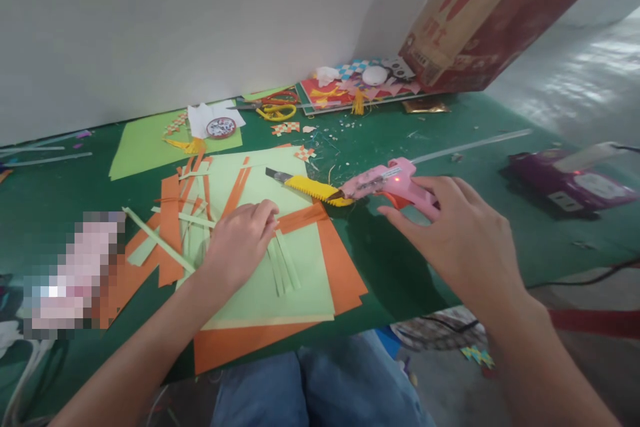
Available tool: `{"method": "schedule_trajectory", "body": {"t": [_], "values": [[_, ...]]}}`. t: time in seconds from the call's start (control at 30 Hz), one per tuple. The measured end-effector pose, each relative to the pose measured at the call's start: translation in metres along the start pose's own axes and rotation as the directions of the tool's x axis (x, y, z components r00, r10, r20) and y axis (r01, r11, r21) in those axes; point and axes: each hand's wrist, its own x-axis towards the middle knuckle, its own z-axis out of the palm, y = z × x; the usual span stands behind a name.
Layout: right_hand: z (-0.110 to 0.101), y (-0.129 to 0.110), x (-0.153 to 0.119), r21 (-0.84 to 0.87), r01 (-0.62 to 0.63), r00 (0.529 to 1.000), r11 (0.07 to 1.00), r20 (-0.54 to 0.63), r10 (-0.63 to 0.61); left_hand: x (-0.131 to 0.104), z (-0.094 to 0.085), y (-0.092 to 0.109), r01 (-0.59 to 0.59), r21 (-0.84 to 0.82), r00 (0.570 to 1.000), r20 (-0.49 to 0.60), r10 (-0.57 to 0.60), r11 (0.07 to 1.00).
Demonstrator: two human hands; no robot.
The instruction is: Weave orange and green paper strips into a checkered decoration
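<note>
Head view: R hand (463, 237) partly closed around handle of pink hot-glue gun (377, 180), thumb apart from fingers. Gun is held above table (400, 250), nozzle pointing L, close to yellow utility knife (313, 188); indicator on gun lit. L hand (243, 237) has fingers curled in, approx. closed, over light-green paper sheets (300, 273); can't tell if it grips anything. Orange paper strip (303, 217) extends from beside L fingertips. Knife blade exposed, pointing L, over the sheets. Orange paper sheets (343, 260) show under the green ones; loose strips lie L of L hand. Translucent glue stick (475, 145) runs R from near rear of gun. Yellow-handled scissors (277, 110) at far side of table, purple box (575, 177) at R
</note>
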Motion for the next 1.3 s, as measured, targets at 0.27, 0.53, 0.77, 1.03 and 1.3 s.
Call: {"method": "schedule_trajectory", "body": {"t": [0.27,0.53,0.77,1.03,1.3], "values": [[0.001,0.003,0.001,-0.029,0.019,0.999,0.999,-0.03,-0.019,0.006,-0.004,-0.003,0.108,-0.196,0.992,0.078,-0.094,0.975],[0.002,0.004,0.001,-0.043,0.002,0.999,0.999,-0.034,-0.004,0.006,-0.005,-0.001,0.137,-0.225,0.99,0.073,-0.123,0.965],[0.003,0.006,0.0,-0.043,0.021,0.999,0.999,-0.044,-0.023,0.006,-0.003,-0.001,0.133,-0.212,0.991,0.057,-0.124,0.968],[0.002,0.007,0.0,-0.046,0.036,0.997,0.998,-0.066,-0.038,0.002,0.002,-0.005,0.028,-0.119,0.999,-0.018,-0.03,0.992],[0.005,0.012,0.002,-0.014,-0.039,0.999,0.999,-0.019,0.039,-0.015,0.009,-0.018,-0.372,0.15,0.907,-0.148,0.393,0.916]]}}
